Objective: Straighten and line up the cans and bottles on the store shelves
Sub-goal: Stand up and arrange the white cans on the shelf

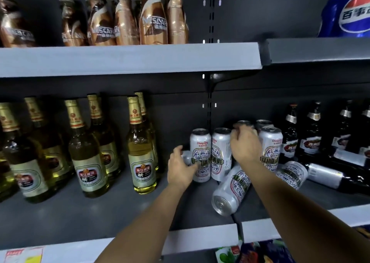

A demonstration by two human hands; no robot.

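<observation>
Cans of white-and-silver aluminium with blue patterned labels cluster at the centre right of the frame, on the dark grey lower shelf (80, 218). Your left hand (181, 167) reaches in at the centre, its fingers curled round the left side of the upright white can (200, 155) at the front of the group; a second can just behind that hand is mostly hidden. Your right hand (245, 142) hangs over the cluster with fingers bent downward among the can tops; you cannot tell whether they grip one, since the hand covers the contact. Another upright white can (220, 152) stands touching the first, between your two hands, and one more upright can (270, 146) stands to the right of your right wrist. A toppled white can (230, 190) lies on its side toward the lower centre right, base facing you, and a second toppled can (293, 173) lies further right beside a fallen dark glass bottle (336, 177). Pale green glass beer bottles with gold foil necks (140, 152) stand at the centre left, and brown coffee bottles (152, 18) stand on the grey upper shelf (128, 59) at the upper left.
</observation>
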